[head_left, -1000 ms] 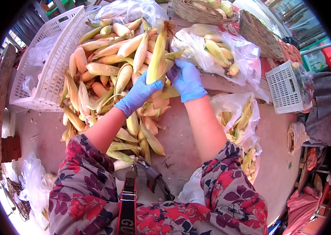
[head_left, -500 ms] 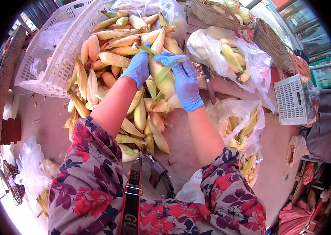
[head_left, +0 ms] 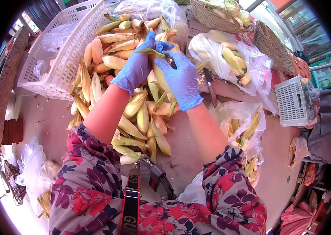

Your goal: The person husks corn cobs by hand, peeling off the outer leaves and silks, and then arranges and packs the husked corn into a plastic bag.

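Both my hands wear blue gloves and meet at one ear of corn [head_left: 161, 80] in front of me. My left hand [head_left: 138, 64] is closed near the upper end of the ear, with a green husk leaf over its fingers. My right hand [head_left: 181, 76] wraps round the ear's right side, fingers bent toward the top. Part of the ear is hidden by the hands. Below and to the left lies a heap of husked and partly husked corn [head_left: 114, 62]. A knife [head_left: 211, 88] rests just right of my right hand.
A white plastic crate [head_left: 57, 74] stands at the left of the heap. To the right are a plastic bag of corn [head_left: 234, 58], a bag of husks [head_left: 247, 129], wicker baskets [head_left: 212, 17] and a small grey crate [head_left: 290, 102]. A dark bag [head_left: 153, 172] hangs before my body.
The green husk leaf at my right hand has moved out of sight. Both hands have turned slightly, and my right hand now lies further over the ear.
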### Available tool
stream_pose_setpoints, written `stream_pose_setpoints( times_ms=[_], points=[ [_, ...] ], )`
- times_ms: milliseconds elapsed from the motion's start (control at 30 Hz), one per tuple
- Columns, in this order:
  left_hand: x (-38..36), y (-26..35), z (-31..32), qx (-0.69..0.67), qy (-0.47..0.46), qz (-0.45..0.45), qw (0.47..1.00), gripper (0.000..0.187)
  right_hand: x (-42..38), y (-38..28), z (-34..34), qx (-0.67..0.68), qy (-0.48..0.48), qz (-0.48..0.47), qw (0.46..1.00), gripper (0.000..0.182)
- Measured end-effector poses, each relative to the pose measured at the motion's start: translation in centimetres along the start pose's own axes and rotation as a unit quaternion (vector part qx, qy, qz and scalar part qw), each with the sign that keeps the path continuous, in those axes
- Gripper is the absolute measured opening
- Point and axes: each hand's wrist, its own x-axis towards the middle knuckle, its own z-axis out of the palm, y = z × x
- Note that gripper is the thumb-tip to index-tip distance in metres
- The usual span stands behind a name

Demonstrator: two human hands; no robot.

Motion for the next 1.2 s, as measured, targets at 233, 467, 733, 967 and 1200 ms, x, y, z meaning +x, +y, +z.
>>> stream_pose_setpoints(
  times_ms=[233, 467, 733, 967, 1200],
  points=[
    [-0.2, 2.8, -7.1, -0.144, 0.045, 0.177, 0.972, 0.041, -2.4, 9.6, -3.7, -0.157, -0.032, 0.164, 0.973, 0.027],
    [-0.7, 2.5, -3.1, -0.073, 0.141, 0.159, 0.974, 0.041, 0.7, 2.6, -3.6, -0.101, -0.011, -0.138, 0.985, 0.07],
    [-0.9, 0.9, -1.3, 0.0, 0.118, 0.087, 0.989, 0.042, -6.3, 3.5, 1.0, 0.229, -0.263, 0.234, 0.908, 0.05],
    [-2.1, -4.3, 3.0, 0.313, 0.174, 0.017, 0.933, 0.053, -10.8, 5.9, 6.0, 0.046, -0.181, 0.204, 0.961, 0.023],
    [-2.4, -2.1, 4.9, 0.375, 0.043, -0.182, 0.908, 0.032, -11.7, 2.8, -0.5, -0.129, -0.48, 0.003, 0.868, 0.015]
  ],
)
